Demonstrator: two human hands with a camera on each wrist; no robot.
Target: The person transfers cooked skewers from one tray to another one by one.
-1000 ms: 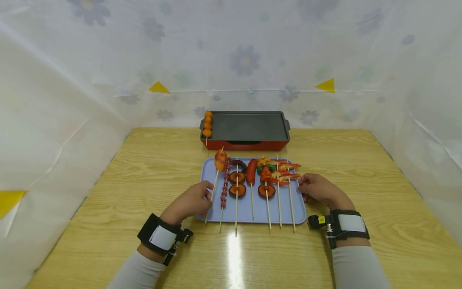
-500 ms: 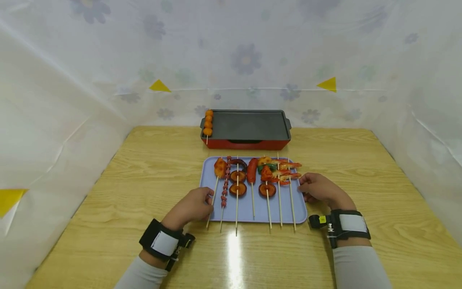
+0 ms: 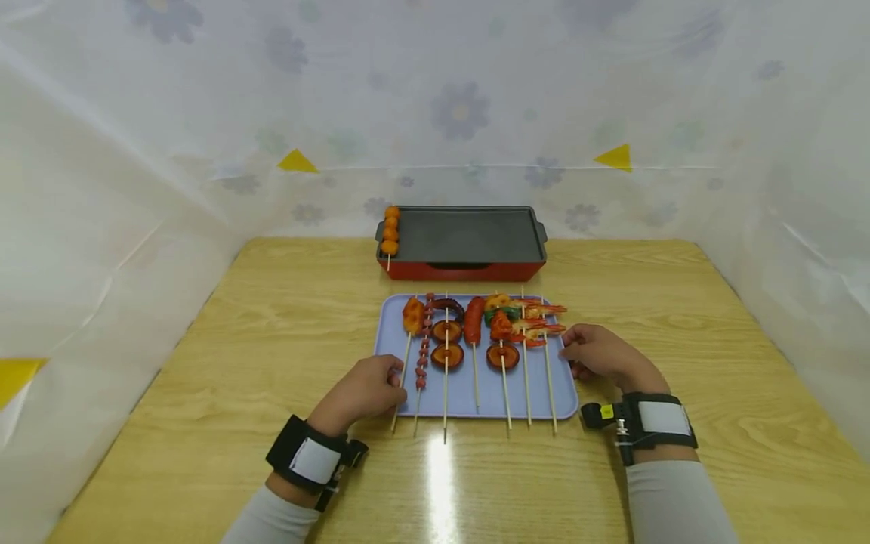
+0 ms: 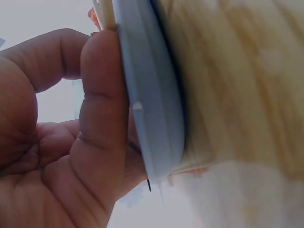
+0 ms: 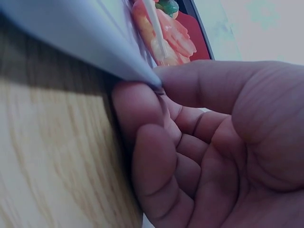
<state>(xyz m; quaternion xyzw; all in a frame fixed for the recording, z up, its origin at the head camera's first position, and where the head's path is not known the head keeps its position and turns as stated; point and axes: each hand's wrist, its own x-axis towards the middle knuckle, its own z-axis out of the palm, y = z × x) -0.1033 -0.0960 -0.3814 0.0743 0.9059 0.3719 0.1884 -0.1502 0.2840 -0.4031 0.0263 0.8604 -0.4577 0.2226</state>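
In the head view, a lavender tray [image 3: 491, 393] bears several toy food skewers side by side. My left hand [image 3: 363, 387] is at the tray's left edge and pinches the stick of the leftmost skewer, a browned chicken wing [image 3: 412, 316]; the fingertips hide part of the stick. The left wrist view has my fingers [image 4: 102, 95] against the outer side of the tray. My right hand [image 3: 601, 353] grips the tray's right rim. Its thumb [image 5: 199, 85] is on top and the curled fingers are at the underside, as the right wrist view shows.
Behind the tray stands a red grill with a dark plate [image 3: 469, 234]; a skewer of orange balls [image 3: 390, 234] lies along its left end. Beside the wing are a thin red-beaded skewer [image 3: 423, 355], mushroom slices [image 3: 446, 357], a sausage [image 3: 473, 321] and shrimp [image 3: 540, 332].
The wing skewer has come down and back onto the tray, its upper tip no longer past the far rim. My left hand has shifted slightly right. My right hand stays at the rim.
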